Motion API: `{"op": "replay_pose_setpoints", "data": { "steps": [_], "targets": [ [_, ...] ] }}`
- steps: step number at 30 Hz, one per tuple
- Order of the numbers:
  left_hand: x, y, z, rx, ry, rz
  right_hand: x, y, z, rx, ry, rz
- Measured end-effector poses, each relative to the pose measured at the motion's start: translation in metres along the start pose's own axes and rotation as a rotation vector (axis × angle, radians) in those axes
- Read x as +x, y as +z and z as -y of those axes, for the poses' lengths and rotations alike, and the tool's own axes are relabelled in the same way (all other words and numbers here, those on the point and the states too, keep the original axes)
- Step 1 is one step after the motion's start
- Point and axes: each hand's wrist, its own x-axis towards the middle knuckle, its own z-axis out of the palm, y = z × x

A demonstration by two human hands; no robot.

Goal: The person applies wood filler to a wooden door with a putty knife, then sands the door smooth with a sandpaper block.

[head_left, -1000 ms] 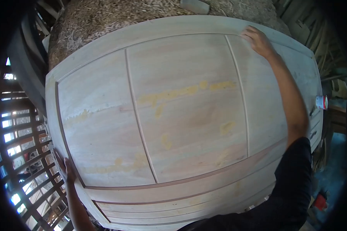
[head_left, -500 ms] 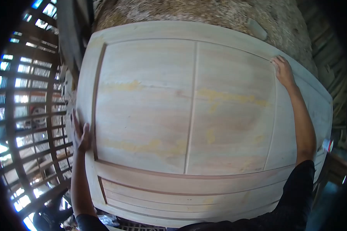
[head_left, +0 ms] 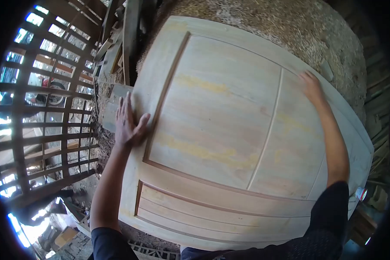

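Observation:
A large pale wooden panelled door [head_left: 216,117] lies flat in front of me, with yellowish patches on its panels. My left hand [head_left: 130,123] rests on its left edge, fingers stretched and thumb spread, holding nothing. Over the far groove, just right of the raised divider strip [head_left: 266,134], is my right hand [head_left: 313,90]. Its fingers are bent and close together against the wood, slightly blurred. Whatever may be under those fingertips is hidden.
Wood shavings [head_left: 264,21] cover the ground beyond the door, with a flat pale piece [head_left: 326,70] lying there. A slatted wooden wall [head_left: 43,99] stands at left. Near the door's right end is a small can [head_left: 360,193]. Boards [head_left: 130,39] lean at upper left.
The view has swung left, so the door appears further right and tilted. My right hand has moved left along the far groove, closer to the divider. My left hand stays at the left edge.

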Motion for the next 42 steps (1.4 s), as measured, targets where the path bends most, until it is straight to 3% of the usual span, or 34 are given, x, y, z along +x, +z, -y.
{"op": "replay_pose_setpoints", "data": {
  "steps": [1,4,6,7,8,9,12,16,18,20,22,23,25,27,35,40,42],
  "targets": [
    [0.000,-0.001,-0.003,-0.011,-0.016,0.002,-0.023,-0.017,-0.014,0.003,-0.040,-0.075],
    [0.000,-0.010,-0.012,0.030,-0.075,0.062,0.011,0.000,0.029,0.029,-0.113,-0.154],
    [-0.001,-0.010,-0.011,0.038,-0.067,0.056,0.081,0.002,0.136,0.221,-0.212,-0.146],
    [0.001,-0.011,-0.010,0.045,-0.046,0.054,0.120,0.019,0.177,0.286,-0.353,-0.245],
    [0.002,-0.012,-0.010,0.050,-0.054,0.050,0.163,0.031,0.217,0.301,-0.364,-0.128],
    [0.003,-0.013,-0.011,0.029,-0.059,0.061,0.200,0.049,0.254,0.361,-0.474,-0.216],
    [0.002,-0.010,-0.005,0.004,-0.074,0.073,0.258,0.058,0.308,0.309,-0.544,-0.139],
    [0.001,-0.009,-0.004,0.016,-0.068,0.055,0.238,0.049,0.273,0.264,-0.583,-0.083],
    [0.001,-0.010,-0.005,0.006,-0.074,0.064,0.232,0.051,0.261,0.277,-0.404,-0.046],
    [0.000,-0.007,-0.007,0.011,-0.082,0.059,0.240,0.054,0.297,0.249,-0.404,-0.077],
    [-0.001,-0.008,-0.009,0.041,-0.087,0.036,0.261,0.064,0.323,0.216,-0.606,-0.167],
    [0.000,-0.006,-0.008,0.060,-0.065,0.040,0.262,0.054,0.317,0.264,-0.662,-0.094],
    [-0.001,-0.011,-0.002,0.029,-0.051,0.026,0.249,0.035,0.298,0.207,-0.696,0.004],
    [-0.006,-0.011,-0.003,0.001,-0.060,0.019,0.244,0.053,0.291,0.181,-0.755,-0.178],
    [-0.005,-0.016,-0.006,-0.027,-0.074,0.047,0.257,0.028,0.326,0.202,-0.985,-0.031],
    [-0.008,-0.014,-0.006,-0.040,-0.071,0.031,0.256,0.025,0.334,0.211,-1.004,-0.146],
    [-0.006,-0.013,-0.004,-0.025,-0.062,0.036,0.245,0.034,0.338,0.218,-1.196,-0.166]
  ]
}}
